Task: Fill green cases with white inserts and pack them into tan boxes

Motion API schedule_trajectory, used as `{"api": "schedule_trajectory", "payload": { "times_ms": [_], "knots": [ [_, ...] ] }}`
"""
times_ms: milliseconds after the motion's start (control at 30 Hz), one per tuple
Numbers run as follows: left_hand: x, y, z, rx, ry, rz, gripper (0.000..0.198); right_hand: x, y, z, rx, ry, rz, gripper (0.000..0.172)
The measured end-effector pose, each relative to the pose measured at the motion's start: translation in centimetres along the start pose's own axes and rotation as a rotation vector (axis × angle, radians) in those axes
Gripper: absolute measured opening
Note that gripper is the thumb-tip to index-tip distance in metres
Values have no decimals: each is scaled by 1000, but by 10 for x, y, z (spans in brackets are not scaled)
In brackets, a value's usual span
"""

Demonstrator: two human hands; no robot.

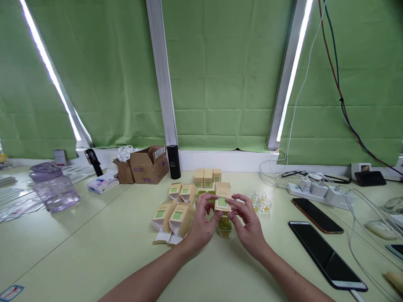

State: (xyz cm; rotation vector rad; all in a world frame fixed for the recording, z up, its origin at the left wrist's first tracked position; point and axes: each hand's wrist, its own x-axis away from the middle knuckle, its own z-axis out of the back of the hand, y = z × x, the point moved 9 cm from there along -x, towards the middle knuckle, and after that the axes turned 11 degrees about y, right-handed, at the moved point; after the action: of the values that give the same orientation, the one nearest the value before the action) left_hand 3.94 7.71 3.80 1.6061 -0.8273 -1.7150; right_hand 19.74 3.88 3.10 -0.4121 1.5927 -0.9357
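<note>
Between my two hands is a small kraft cardboard box (223, 192) with a green window in its front. My left hand (204, 220) pinches its left side and my right hand (248, 224) its right side. Just below the box, a small glass jar (224, 226) with green contents stands on the table, apart from my fingers. Several open kraft boxes (178, 216) with flaps spread lie left of my left hand. Beyond my hands, 3 upright kraft boxes (208, 178) stand in a row. More green jars (201, 193) are partly hidden behind my left hand.
Several clear cups (260, 199) with yellowish bits inside sit right of my hands. Two phones (327, 253), a power strip (321, 195) and loose cables lie at the right. Back left are a brown carton (149, 164), a black cylinder (173, 162), a tissue pack (103, 182) and a purple jug (54, 188).
</note>
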Motion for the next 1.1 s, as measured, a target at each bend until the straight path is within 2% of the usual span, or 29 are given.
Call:
{"api": "schedule_trajectory", "payload": {
  "times_ms": [700, 933, 1100],
  "knots": [
    [1, -1, 1, -8, 23, 1, 31, 0, -5, -1, 17, 4, 2, 26],
    [2, -4, 1, -21, 9, -8, 33, 1, -1, -2, 23, -20, -25, 30],
    [2, 11, 2, -95, -1, -104, 37, 0, -2, -2, 87, -24, -3, 33]
  ]
}}
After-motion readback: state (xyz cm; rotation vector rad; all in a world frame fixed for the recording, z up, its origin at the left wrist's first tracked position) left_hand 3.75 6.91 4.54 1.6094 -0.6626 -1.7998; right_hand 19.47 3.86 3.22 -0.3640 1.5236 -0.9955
